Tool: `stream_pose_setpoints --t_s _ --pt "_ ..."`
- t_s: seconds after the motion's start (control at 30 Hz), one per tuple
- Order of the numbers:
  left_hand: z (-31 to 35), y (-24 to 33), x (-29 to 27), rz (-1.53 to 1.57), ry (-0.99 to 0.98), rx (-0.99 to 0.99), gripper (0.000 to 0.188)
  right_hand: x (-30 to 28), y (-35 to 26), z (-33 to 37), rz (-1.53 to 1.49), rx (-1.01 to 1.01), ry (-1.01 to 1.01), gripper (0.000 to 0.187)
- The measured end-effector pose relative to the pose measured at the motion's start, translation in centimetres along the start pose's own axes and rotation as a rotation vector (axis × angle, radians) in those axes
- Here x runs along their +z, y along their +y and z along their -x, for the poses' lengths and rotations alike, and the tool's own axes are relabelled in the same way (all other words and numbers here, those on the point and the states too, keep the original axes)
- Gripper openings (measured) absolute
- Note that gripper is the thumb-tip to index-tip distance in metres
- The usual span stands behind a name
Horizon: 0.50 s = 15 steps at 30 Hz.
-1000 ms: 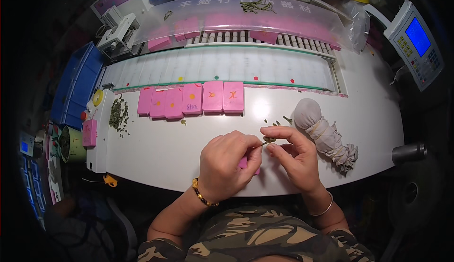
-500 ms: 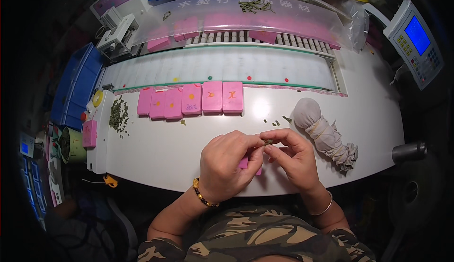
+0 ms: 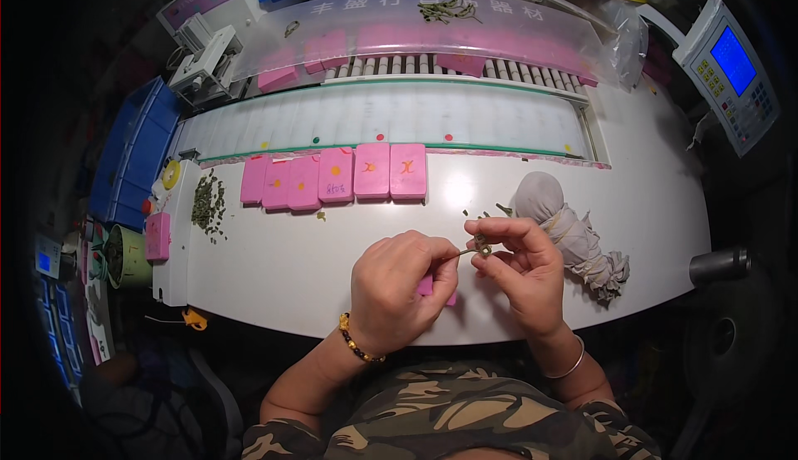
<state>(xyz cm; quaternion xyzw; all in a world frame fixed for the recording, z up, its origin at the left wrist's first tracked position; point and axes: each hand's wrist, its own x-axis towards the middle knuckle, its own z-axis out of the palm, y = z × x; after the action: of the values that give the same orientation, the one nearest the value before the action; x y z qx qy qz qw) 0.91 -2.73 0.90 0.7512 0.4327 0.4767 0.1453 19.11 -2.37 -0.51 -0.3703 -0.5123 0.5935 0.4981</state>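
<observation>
My left hand (image 3: 402,281) is closed in a pinch on the thin stem of a small dark green wax-like piece (image 3: 482,248). My right hand (image 3: 524,273) holds the other end between thumb and curved fingers. The piece's exact shape is too small to make out. Under the left hand, a pink mould block (image 3: 426,285) shows only in part. Just beyond the right hand lie several green scraps (image 3: 504,210). A pale cloth bundle (image 3: 572,240), round at one end and tied along its length, rests to the right of that hand.
A row of pink mould blocks (image 3: 372,171) stands along a white conveyor belt (image 3: 382,115). Green bits (image 3: 209,202) lie in a pile at left. Blue bins (image 3: 137,152) and a keypad screen (image 3: 731,69) flank the table. More green pieces (image 3: 449,9) sit on the clear cover.
My right hand has moved slightly right and its fingers have spread, showing more of the green piece. My left hand has barely moved. Coloured dots on the belt have shifted left.
</observation>
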Motion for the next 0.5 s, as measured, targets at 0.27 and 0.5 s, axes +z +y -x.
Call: stream_pose_setpoints --t_s 0.27,0.5 --pt "-0.1 -0.2 0.1 -0.029 -0.002 -0.011 0.016 0.1 -0.1 -0.2 -0.073 0.006 -0.013 0.040" --pt "-0.6 -1.3 -1.2 0.082 -0.084 -0.159 0.012 0.1 0.0 -0.5 -0.047 0.034 0.017 0.038"
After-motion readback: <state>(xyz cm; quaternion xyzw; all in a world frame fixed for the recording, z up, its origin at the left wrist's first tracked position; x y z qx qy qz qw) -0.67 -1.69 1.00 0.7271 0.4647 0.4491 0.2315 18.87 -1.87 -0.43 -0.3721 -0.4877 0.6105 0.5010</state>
